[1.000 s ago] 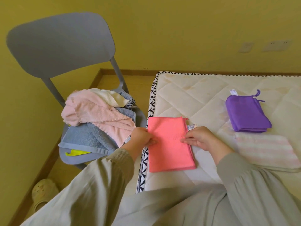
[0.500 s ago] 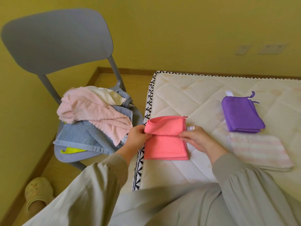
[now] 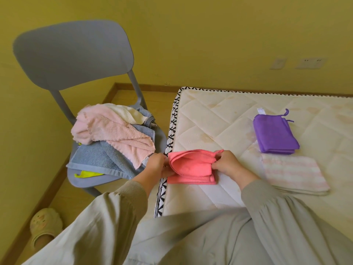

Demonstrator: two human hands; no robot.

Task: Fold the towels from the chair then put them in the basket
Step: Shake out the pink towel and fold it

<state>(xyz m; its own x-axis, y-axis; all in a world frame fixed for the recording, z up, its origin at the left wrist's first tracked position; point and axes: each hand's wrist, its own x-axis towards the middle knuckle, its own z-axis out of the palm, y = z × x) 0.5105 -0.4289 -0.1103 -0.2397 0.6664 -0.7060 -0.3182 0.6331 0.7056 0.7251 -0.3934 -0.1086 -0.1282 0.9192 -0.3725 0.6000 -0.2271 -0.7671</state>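
Note:
A coral pink towel (image 3: 191, 167) lies folded at the near left edge of the mattress (image 3: 219, 119). My left hand (image 3: 157, 165) pinches its left side and my right hand (image 3: 227, 162) pinches its right side, holding the upper layers lifted. A grey chair (image 3: 72, 54) stands to the left with a pile on its seat: a pale pink towel (image 3: 114, 132), a cream one (image 3: 126, 111), a blue-grey one (image 3: 95, 157) and a yellow one (image 3: 87, 174). No basket is in view.
A folded purple towel (image 3: 275, 133) and a folded pink-striped towel (image 3: 294, 175) lie on the mattress to the right. A beige clog (image 3: 44, 226) sits on the wooden floor at lower left. Yellow walls close in behind.
The coral towel was a long flat rectangle; both hands have folded its near half up and over, so it is now a shorter, thicker packet with the top layers still raised.

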